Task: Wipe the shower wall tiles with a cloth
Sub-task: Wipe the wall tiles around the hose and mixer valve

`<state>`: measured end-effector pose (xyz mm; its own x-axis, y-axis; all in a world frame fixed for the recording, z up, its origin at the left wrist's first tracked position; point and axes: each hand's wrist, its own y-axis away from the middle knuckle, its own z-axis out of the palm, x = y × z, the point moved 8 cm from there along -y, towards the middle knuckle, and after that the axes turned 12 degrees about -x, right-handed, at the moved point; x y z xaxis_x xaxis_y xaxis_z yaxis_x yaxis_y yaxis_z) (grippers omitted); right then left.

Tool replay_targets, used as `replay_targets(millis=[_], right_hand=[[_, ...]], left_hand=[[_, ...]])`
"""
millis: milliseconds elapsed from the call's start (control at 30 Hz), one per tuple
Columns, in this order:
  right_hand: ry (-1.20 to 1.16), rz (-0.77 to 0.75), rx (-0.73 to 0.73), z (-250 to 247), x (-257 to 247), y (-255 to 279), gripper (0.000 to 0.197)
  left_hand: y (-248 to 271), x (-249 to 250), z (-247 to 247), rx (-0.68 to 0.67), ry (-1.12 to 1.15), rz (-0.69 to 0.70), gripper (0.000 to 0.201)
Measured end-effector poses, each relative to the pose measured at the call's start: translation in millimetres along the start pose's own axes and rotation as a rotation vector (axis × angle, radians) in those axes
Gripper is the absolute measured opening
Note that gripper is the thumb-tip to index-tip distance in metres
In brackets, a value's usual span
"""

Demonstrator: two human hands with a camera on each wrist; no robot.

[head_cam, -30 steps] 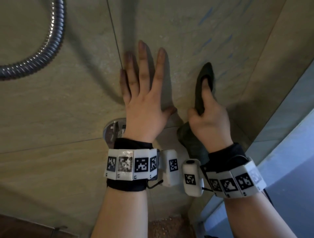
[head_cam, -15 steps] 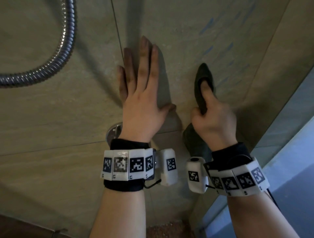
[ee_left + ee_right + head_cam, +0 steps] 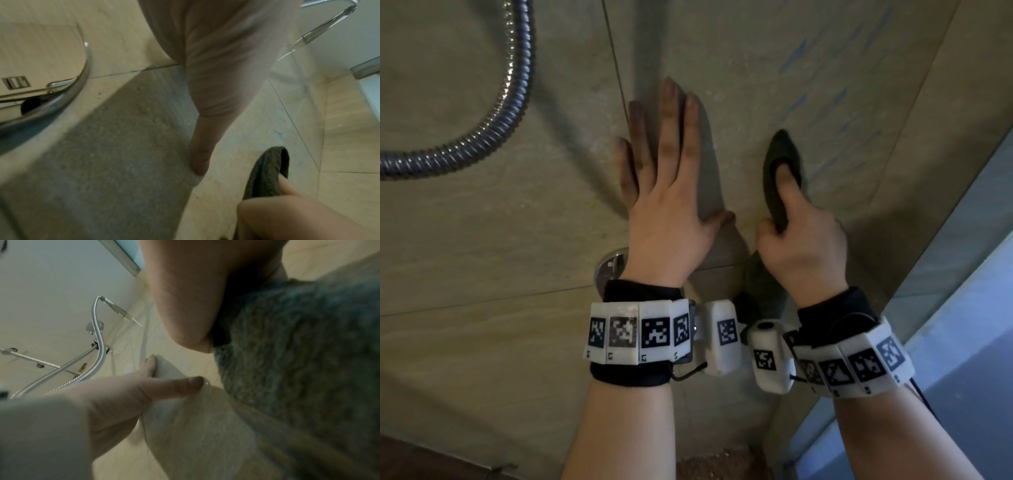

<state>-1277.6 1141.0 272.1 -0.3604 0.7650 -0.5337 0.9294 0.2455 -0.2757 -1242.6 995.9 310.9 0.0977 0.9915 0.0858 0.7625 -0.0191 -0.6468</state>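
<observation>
Head view: beige wall tiles [image 3: 756, 68] (faint blue streaks at right) fill the scene, a metal shower hose [image 3: 510, 102] curving at left. The left hand [image 3: 664, 192] lies flat, fingers straight, on the tiles. The right hand [image 3: 801, 246], just right of it, pinches a dark cloth [image 3: 784, 164] against them.

Left wrist view: a chrome fitting [image 3: 68, 91] sits left.

Right wrist view: cloth texture fills the right.
</observation>
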Motion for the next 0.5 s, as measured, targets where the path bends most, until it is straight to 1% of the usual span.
replay_targets(millis=[100, 167, 233, 333, 400, 500], right_hand=[[-0.051, 0.023, 0.073, -9.3, 4.1, -0.9, 0.076], [-0.076, 0.048, 0.046, -1.0, 6.9, 0.9, 0.077], [-0.104, 0.07, -0.015, 12.8, 8.3, 4.6, 0.077], [-0.104, 0.01, -0.095, 31.5, 0.6, 9.0, 0.075], [-0.07, -0.041, -0.122, 35.5, -2.2, 8.2, 0.072], [-0.001, -0.059, -0.089, 24.2, 2.3, 4.5, 0.067]], left_hand=[[-0.3, 0.8, -0.3, 0.004, -0.002, -0.001, 0.125], [-0.4, 1.0, 0.0, 0.002, -0.001, -0.004, 0.125], [-0.1, 1.0, -0.4, 0.003, -0.002, -0.007, 0.125], [0.5, 0.9, -1.5, 0.01, 0.001, -0.004, 0.122], [1.0, 0.3, -1.5, 0.016, 0.002, -0.003, 0.12], [1.6, 0.1, -1.4, 0.012, -0.012, -0.005, 0.121]])
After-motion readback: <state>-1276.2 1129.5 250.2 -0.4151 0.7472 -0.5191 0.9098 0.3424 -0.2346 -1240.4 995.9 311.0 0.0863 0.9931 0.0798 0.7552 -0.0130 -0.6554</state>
